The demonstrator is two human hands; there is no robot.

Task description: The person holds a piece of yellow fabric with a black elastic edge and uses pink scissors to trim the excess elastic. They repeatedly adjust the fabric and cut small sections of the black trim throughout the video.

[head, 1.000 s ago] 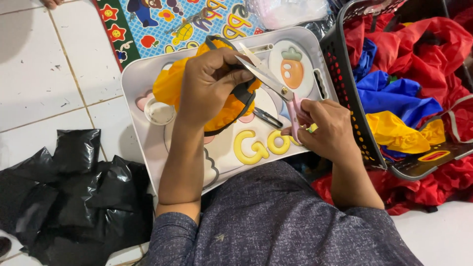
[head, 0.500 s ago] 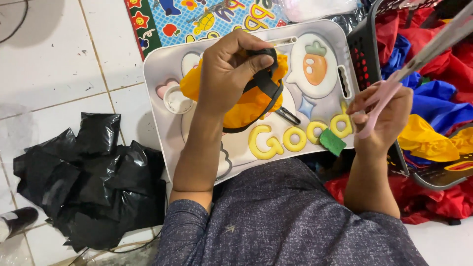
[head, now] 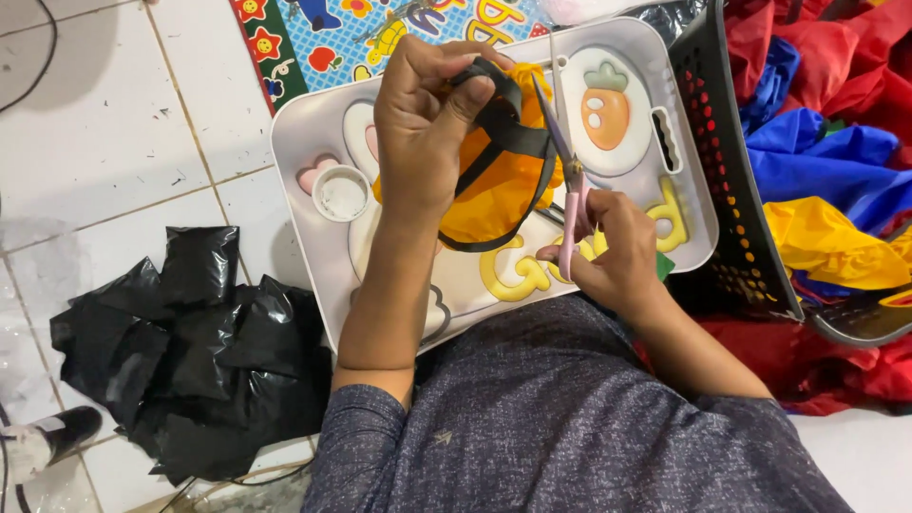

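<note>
My left hand grips a bundle of orange cloth with a black strap looped over it, held above a white lap tray. My right hand holds pink-handled scissors, blades open and pointing up beside the black strap. The tray has a carrot picture and yellow letters on it. A small white round cup sits in the tray's left side.
A black plastic basket full of red, blue and yellow cloth stands at the right. Crumpled black plastic bags lie on the white tiled floor at the left. A colourful play mat lies beyond the tray.
My right hand has come back from the right with the scissors and now holds them against the black strap. My left hand has kept hold of the orange cloth.
</note>
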